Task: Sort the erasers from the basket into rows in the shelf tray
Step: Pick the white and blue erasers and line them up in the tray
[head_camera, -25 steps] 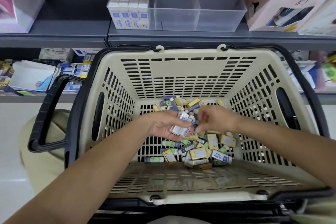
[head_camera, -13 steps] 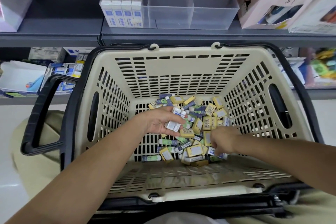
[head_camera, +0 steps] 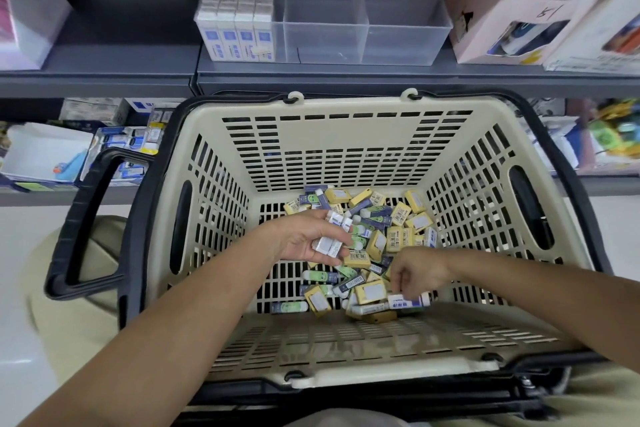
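Observation:
A beige slotted basket [head_camera: 346, 149] with black handles holds a loose pile of erasers [head_camera: 388, 232] in yellow, green and blue-white sleeves. My left hand [head_camera: 304, 239] hovers palm-up over the pile and holds several white-and-blue erasers [head_camera: 329, 243]. My right hand [head_camera: 415, 270] reaches down at the pile's near right and pinches a white-and-blue eraser [head_camera: 408, 301]. On the shelf behind stands a clear divided tray [head_camera: 398, 42]; its left compartment holds rows of white-and-blue erasers [head_camera: 239, 24], the other compartments show none.
Grey shelving [head_camera: 138, 55] runs across the back, with a white box [head_camera: 24, 17] at left and cartons [head_camera: 519, 21] at right. A lower shelf holds more stationery boxes [head_camera: 121, 146]. The basket's black handle [head_camera: 86, 225] sticks out to the left.
My right hand has left the left hand, dropped to the near right of the pile and taken a white-and-blue eraser. My left hand stays over the pile with its erasers.

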Available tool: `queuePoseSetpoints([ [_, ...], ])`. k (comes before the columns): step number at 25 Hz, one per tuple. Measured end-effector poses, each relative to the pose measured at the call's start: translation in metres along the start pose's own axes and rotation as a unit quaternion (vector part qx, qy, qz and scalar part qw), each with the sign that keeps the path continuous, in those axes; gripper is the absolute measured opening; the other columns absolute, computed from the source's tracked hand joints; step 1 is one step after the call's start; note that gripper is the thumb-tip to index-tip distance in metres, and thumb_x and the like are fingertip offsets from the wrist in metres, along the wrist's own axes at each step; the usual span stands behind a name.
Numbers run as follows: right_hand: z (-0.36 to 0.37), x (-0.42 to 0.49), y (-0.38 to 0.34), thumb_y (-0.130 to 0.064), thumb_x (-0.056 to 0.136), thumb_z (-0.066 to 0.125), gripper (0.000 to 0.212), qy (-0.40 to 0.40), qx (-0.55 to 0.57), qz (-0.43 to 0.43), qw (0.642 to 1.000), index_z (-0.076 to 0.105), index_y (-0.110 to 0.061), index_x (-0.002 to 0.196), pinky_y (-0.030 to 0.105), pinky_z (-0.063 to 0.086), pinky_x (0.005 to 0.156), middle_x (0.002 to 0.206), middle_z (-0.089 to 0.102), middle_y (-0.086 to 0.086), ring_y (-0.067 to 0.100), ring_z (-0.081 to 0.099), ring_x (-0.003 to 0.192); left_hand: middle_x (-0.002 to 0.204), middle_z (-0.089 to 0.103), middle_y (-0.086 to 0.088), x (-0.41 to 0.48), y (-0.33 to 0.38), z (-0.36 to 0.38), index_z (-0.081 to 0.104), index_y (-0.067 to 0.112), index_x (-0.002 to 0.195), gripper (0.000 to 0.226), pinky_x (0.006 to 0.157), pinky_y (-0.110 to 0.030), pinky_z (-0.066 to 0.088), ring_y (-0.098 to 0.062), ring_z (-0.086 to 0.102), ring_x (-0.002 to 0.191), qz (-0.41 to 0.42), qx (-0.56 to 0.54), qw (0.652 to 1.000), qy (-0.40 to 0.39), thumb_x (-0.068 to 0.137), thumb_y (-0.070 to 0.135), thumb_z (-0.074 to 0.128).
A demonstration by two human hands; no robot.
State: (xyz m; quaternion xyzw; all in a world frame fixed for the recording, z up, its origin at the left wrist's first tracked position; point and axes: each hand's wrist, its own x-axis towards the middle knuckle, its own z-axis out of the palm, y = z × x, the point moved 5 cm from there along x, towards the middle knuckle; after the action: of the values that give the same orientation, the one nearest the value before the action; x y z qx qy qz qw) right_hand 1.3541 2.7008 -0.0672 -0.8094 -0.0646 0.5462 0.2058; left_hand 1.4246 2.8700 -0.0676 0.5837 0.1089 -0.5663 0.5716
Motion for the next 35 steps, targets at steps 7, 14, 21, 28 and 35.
queuePoseSetpoints([
  [7, -0.047, -0.033, -0.052, 0.000, 0.075, 0.072, 0.022, 0.149, 0.289, -0.174, 0.929, 0.057, -0.014, 0.083, 0.026, 0.051, 0.074, 0.078, 0.059, 0.000, 0.014, 0.057, 0.073, 0.096, 0.072, -0.009, -0.010, -0.007, 0.023, 0.061, 0.012, 0.105, 0.031, 0.067, -0.030, 0.059, -0.021, 0.071, 0.087, -0.055, -0.007, 0.990, -0.132, 0.080, 0.028, 0.067],
  [14, -0.058, -0.050, 0.016, -0.015, 0.086, 0.064, 0.029, 0.301, 0.277, 0.089, 0.908, 0.055, -0.012, 0.113, 0.034, 0.051, 0.089, 0.107, 0.060, 0.006, 0.022, 0.060, 0.099, 0.083, 0.074, -0.010, 0.002, 0.012, 0.036, 0.056, 0.008, 0.106, 0.045, 0.059, -0.033, 0.059, -0.021, 0.072, 0.076, 0.013, -0.084, 0.994, -0.067, 0.065, -0.002, 0.073],
  [21, -0.032, -0.019, 0.063, -0.011, 0.091, 0.053, 0.031, 0.249, 0.137, 0.259, 0.923, 0.055, -0.006, 0.121, 0.025, 0.047, 0.085, 0.119, 0.060, 0.011, 0.023, 0.058, 0.108, 0.079, 0.074, -0.007, 0.000, 0.021, 0.032, 0.056, 0.013, 0.098, 0.048, 0.054, -0.033, 0.057, -0.022, 0.072, 0.074, 0.037, -0.076, 0.994, -0.063, 0.057, -0.001, 0.077],
  [28, -0.031, 0.002, 0.068, -0.026, 0.076, 0.075, 0.039, 0.343, 0.277, 0.244, 0.864, 0.046, -0.013, 0.098, 0.031, 0.045, 0.071, 0.104, 0.058, 0.010, 0.023, 0.055, 0.087, 0.102, 0.068, -0.010, 0.004, 0.029, 0.025, 0.055, 0.013, 0.106, 0.064, 0.054, -0.032, 0.056, -0.023, 0.072, 0.078, 0.049, -0.110, 0.991, -0.059, 0.049, 0.001, 0.082],
  [35, -0.031, 0.020, 0.032, -0.004, 0.077, 0.070, 0.043, 0.285, 0.248, 0.132, 0.916, 0.049, -0.009, 0.114, 0.034, 0.052, 0.085, 0.108, 0.060, 0.010, 0.024, 0.059, 0.098, 0.093, 0.072, -0.010, 0.009, 0.020, -0.004, 0.049, 0.007, 0.118, 0.074, 0.053, -0.029, 0.056, -0.024, 0.071, 0.080, 0.034, -0.128, 0.991, 0.015, 0.052, 0.001, 0.080],
])
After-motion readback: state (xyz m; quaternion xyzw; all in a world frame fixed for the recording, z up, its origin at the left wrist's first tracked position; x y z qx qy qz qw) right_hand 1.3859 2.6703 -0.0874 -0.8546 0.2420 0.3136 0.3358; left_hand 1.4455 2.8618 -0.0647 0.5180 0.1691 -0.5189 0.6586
